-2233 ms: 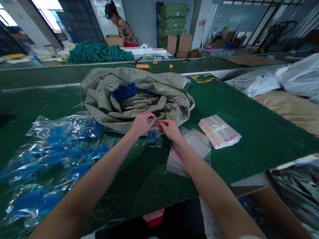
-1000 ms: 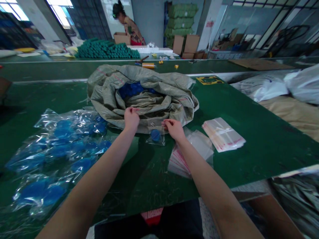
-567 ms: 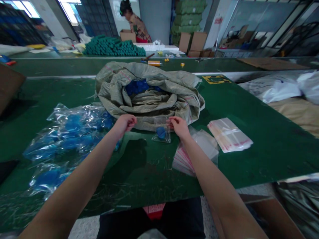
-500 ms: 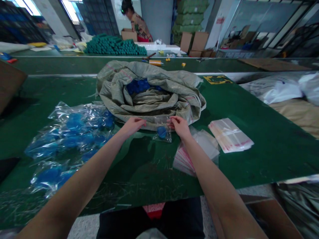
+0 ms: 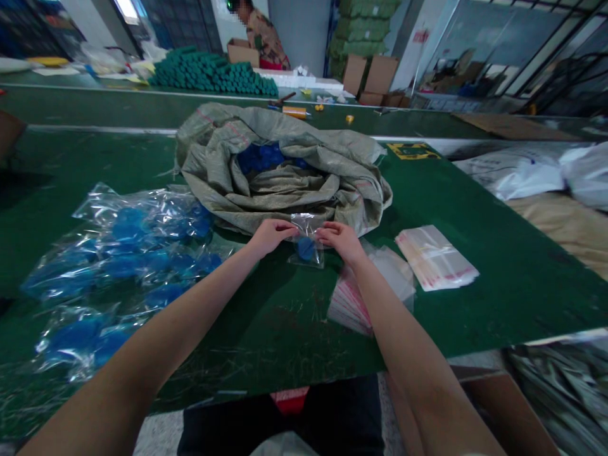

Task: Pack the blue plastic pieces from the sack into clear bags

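A small clear plastic bag (image 5: 313, 258) with a round blue piece (image 5: 305, 248) inside hangs between my hands, just in front of the sack. My left hand (image 5: 274, 235) pinches the bag's left edge near the top. On the other side, my right hand (image 5: 341, 239) has its fingers closed on the right edge. Below my right forearm lies a fanned pile of flat clear bags (image 5: 349, 301) with pink strips. Left of my left arm is a heap of filled clear bags (image 5: 128, 256) with blue pieces in them.
A large grey-green woven sack (image 5: 285, 196) with blue pieces (image 5: 261, 157) inside lies open on the green table (image 5: 285, 329). A neat stack of clear bags (image 5: 437, 256) sits at the right. Across the table, a person (image 5: 266, 38) stands behind a pile of green rolls (image 5: 209, 73).
My left hand has moved right and now grips the bag's left edge; before, it was apart from it. My right hand stays at the right edge. The view has shifted slightly.
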### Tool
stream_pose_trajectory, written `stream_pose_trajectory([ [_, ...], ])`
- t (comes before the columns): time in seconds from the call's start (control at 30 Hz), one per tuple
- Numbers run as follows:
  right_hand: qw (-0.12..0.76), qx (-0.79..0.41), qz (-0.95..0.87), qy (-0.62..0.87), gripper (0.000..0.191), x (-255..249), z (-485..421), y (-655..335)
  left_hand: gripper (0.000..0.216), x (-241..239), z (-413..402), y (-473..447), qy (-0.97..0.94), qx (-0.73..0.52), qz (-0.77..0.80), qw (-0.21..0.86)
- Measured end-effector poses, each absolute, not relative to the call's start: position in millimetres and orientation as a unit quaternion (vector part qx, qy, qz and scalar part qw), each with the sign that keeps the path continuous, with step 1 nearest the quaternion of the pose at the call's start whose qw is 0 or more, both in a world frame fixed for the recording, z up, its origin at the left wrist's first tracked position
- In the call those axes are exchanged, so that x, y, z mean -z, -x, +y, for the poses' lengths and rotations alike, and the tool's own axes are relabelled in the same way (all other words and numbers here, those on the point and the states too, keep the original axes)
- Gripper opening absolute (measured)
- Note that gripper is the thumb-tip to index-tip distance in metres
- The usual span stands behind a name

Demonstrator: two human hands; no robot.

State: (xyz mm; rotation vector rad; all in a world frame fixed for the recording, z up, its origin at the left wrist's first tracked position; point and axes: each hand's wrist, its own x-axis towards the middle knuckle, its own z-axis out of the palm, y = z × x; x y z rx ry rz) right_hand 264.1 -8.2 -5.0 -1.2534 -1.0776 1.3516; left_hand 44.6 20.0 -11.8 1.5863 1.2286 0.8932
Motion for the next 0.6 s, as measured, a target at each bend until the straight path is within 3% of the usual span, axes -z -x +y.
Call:
stream_pose_trajectory([
  [0.1,0.451,-0.531,-0.497,0.517,0.022,9,-9,-266,0.025,10,17,-43,-0.634,-0.36,0.506,0.461],
  [0.27,0.483,-0.54,-0.486,0.488,0.016,19,-4,-264,0.023,7,13,-42,-0.607,-0.345,0.502,0.51],
  [0.6,0.444,-0.556,-0.485,0.509,0.029,9,-8,-272,0.016,6,13,-45,-0.596,-0.333,0.529,0.505],
])
